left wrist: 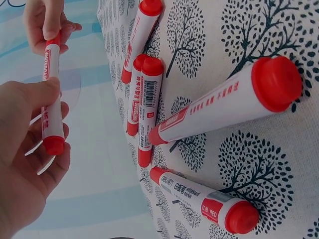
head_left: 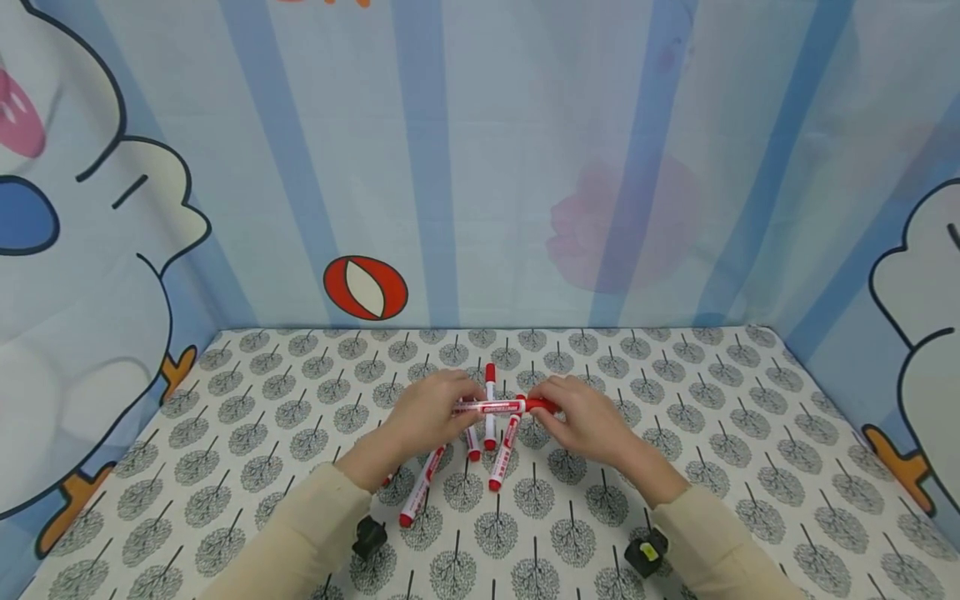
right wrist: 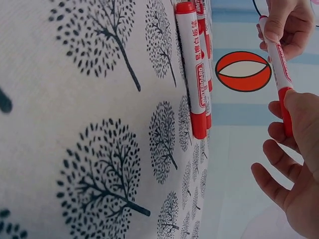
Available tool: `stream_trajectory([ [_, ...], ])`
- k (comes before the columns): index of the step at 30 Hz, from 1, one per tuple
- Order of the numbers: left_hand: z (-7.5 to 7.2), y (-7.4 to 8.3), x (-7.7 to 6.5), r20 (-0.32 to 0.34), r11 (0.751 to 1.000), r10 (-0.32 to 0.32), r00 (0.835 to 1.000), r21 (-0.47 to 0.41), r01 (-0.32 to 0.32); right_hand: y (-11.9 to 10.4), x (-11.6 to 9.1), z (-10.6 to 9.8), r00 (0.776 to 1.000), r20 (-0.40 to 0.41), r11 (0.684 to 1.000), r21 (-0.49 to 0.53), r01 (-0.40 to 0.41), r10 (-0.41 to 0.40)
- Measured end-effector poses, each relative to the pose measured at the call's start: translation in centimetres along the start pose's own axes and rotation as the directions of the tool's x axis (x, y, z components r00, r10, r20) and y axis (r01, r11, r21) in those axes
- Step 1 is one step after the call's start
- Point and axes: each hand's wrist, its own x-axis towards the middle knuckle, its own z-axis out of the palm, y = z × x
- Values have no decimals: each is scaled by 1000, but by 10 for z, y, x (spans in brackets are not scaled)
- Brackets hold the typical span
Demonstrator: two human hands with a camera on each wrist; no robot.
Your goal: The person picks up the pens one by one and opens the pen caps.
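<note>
Both hands hold one red-and-white whiteboard marker point(head_left: 501, 407) level above the cloth. The left hand point(head_left: 430, 415) pinches its white barrel near the red end plug, thumb on one side and fingers on the other, as the left wrist view shows. At the other end the right hand point(head_left: 583, 418) pinches the red cap point(right wrist: 286, 112) between thumb and fingers; the cap sits on the barrel. Below the hands several more red whiteboard markers lie on the cloth, among them one pointing away point(head_left: 490, 417), a slanted one point(head_left: 505, 454) and a nearer one point(head_left: 422, 490) beside the left wrist.
A white cloth point(head_left: 750, 467) printed with dark trees covers the table. Behind it hangs a blue striped backdrop point(head_left: 510, 167) with cartoon figures. Small black devices sit at the left wrist point(head_left: 369, 537) and the right wrist point(head_left: 647, 552).
</note>
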Motion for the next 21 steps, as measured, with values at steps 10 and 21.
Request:
stream_trajectory([
  [10, 0, 2, -2, -73, 997, 66, 995, 37, -63, 1, 0, -2, 999, 0, 999, 9, 38, -38],
  [21, 0, -5, -5, -167, 984, 162, 973, 101, -147, 12, -5, -6, 996, 81, 994, 105, 13, -22],
])
